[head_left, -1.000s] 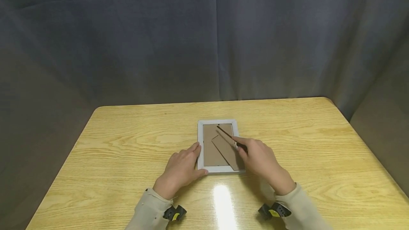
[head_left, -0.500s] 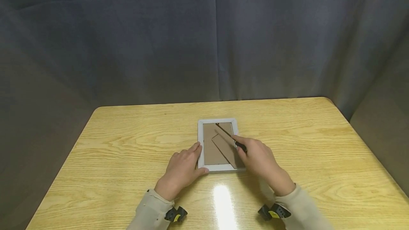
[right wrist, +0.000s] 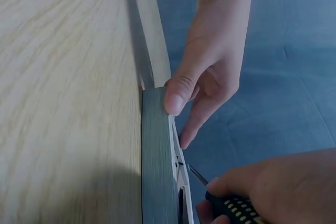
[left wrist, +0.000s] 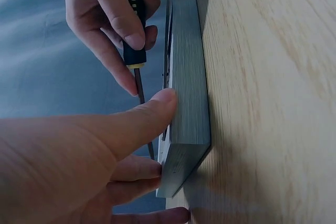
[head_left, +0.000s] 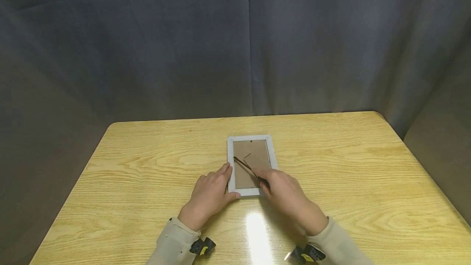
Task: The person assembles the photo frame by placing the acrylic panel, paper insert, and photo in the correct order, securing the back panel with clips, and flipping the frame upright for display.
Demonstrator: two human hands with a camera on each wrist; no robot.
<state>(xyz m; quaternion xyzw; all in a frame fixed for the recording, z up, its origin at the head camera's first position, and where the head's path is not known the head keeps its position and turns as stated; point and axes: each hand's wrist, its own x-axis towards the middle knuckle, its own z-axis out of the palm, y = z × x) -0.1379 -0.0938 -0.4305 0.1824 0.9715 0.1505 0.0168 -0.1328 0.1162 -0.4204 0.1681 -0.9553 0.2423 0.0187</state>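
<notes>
Bracing picture frame (head_left: 258,155), seemingly against slippage: left hand (head_left: 209,191), fingers extended, pressed seven-o'clock corner; right hand (head_left: 288,193) gripped screwdriver (left wrist: 135,57), aimed toward ten.

The surface (head_left: 147,167) is pale yellow wood with a streaky grain running mostly from side to side. Its far corners are rounded. A grey frame (head_left: 230,150) lies flat on it, near the middle from left to right, its brown back facing up and its long sides pointing away from the person. Nearer the person, a white glare (head_left: 257,236) shines on the wood.
</notes>
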